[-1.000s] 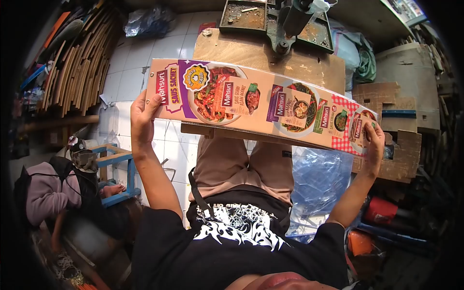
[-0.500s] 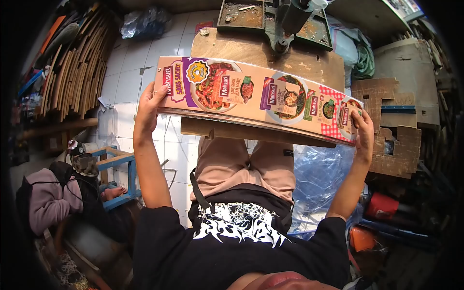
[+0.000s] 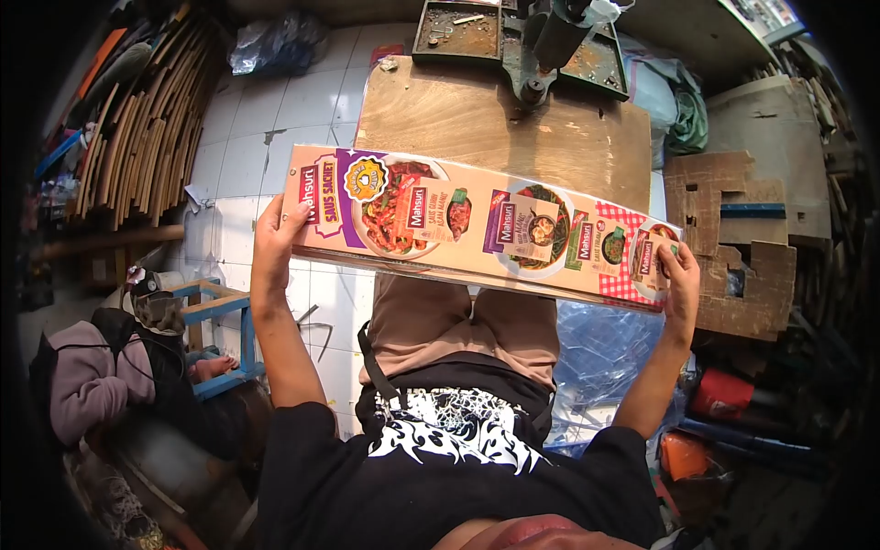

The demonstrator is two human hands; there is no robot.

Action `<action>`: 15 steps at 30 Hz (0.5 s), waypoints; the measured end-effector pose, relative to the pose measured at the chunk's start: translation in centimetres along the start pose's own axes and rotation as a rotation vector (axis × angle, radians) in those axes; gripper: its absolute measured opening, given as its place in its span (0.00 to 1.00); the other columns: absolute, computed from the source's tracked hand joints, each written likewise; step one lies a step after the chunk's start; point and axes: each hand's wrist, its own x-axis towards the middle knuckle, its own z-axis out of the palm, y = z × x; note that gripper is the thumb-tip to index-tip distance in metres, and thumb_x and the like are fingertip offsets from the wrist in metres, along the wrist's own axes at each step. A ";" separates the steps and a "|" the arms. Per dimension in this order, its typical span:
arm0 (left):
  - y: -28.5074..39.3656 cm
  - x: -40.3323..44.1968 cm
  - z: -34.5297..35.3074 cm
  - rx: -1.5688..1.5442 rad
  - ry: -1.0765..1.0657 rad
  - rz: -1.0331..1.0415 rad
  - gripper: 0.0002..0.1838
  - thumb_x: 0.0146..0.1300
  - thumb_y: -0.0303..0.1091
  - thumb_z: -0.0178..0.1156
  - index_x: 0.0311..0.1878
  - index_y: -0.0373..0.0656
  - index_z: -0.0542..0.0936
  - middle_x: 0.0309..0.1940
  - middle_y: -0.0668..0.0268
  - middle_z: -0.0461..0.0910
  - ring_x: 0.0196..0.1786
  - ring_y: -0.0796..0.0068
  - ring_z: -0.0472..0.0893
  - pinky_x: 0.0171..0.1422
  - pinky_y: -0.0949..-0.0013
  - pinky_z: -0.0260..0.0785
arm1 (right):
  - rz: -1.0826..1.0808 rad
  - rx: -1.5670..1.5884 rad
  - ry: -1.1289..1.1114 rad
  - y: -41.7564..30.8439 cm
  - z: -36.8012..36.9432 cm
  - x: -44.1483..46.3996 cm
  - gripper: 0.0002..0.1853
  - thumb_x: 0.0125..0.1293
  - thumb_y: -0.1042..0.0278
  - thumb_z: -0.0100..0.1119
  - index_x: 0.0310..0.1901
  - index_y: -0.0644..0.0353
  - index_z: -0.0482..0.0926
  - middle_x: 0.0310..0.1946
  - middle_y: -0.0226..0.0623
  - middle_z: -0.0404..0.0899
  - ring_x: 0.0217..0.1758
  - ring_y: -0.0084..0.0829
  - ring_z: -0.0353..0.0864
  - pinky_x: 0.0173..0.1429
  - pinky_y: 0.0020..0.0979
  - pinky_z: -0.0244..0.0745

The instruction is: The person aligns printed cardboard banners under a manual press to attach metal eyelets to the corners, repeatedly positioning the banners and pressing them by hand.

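Note:
A stack of long printed panels (image 3: 474,220) with food pictures and the words "Mahsuri" and "Saus Sachet" is held above my lap, tilted with its right end lower in view. My left hand (image 3: 280,236) grips its left end, thumb on the printed face. At the other end my right hand (image 3: 679,280) is closed round the edge, its thumb pressed on the print. Several layers show along the near edge. Beyond the stack lies a wooden work board (image 3: 440,105), partly covered by it.
A dark metal machine (image 3: 534,87) with trays of small parts stands at the board's far side. Stacked thin boards (image 3: 151,119) lean at left, near a blue stool frame (image 3: 220,307). Cut brown boards (image 3: 747,293) and clear plastic sheeting (image 3: 600,348) lie at right.
Both hands have brought the panel stack closer to my body, down in view and slightly left. More of the wooden board now shows behind it. The grip is the same.

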 end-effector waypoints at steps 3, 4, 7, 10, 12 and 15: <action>0.8 -0.3 0.2 0.112 0.007 0.029 0.20 0.67 0.37 0.58 0.53 0.30 0.73 0.46 0.58 0.80 0.46 0.78 0.80 0.54 0.74 0.70 | -0.109 -0.041 0.085 -0.9 1.4 -0.6 0.15 0.66 0.65 0.63 0.48 0.67 0.78 0.39 0.32 0.82 0.39 0.17 0.79 0.46 0.21 0.73; 1.1 -0.4 0.5 0.123 0.043 0.082 0.20 0.68 0.38 0.56 0.53 0.30 0.73 0.46 0.58 0.80 0.47 0.77 0.79 0.55 0.74 0.69 | -0.202 -0.096 0.160 -1.5 1.8 -0.8 0.14 0.67 0.65 0.62 0.47 0.67 0.78 0.38 0.32 0.83 0.39 0.16 0.79 0.45 0.20 0.73; 1.9 0.3 -0.5 0.179 0.080 0.136 0.20 0.70 0.40 0.53 0.53 0.30 0.73 0.46 0.58 0.78 0.47 0.77 0.77 0.57 0.73 0.67 | -0.243 -0.278 0.204 -3.2 1.5 -0.4 0.14 0.68 0.64 0.61 0.47 0.68 0.79 0.37 0.32 0.83 0.38 0.16 0.79 0.44 0.21 0.74; 4.0 2.3 0.2 0.205 0.058 0.108 0.21 0.70 0.43 0.50 0.50 0.30 0.75 0.42 0.58 0.75 0.47 0.74 0.74 0.58 0.71 0.64 | -0.232 -0.265 0.137 -5.2 1.5 2.2 0.16 0.68 0.61 0.61 0.45 0.68 0.81 0.35 0.34 0.84 0.33 0.16 0.79 0.38 0.22 0.74; 4.2 5.0 -0.6 0.501 -0.002 0.098 0.21 0.69 0.43 0.50 0.44 0.29 0.77 0.42 0.55 0.74 0.47 0.68 0.74 0.57 0.68 0.63 | -0.153 -0.436 0.123 -6.5 1.4 3.9 0.17 0.68 0.60 0.61 0.44 0.70 0.81 0.33 0.34 0.84 0.32 0.16 0.79 0.37 0.22 0.74; 4.9 7.9 0.4 0.698 -0.014 0.102 0.24 0.67 0.46 0.50 0.41 0.28 0.78 0.43 0.49 0.74 0.47 0.59 0.74 0.56 0.64 0.63 | -0.040 -0.689 0.084 -6.4 0.9 7.7 0.21 0.64 0.55 0.62 0.38 0.73 0.83 0.27 0.39 0.84 0.28 0.20 0.79 0.35 0.27 0.74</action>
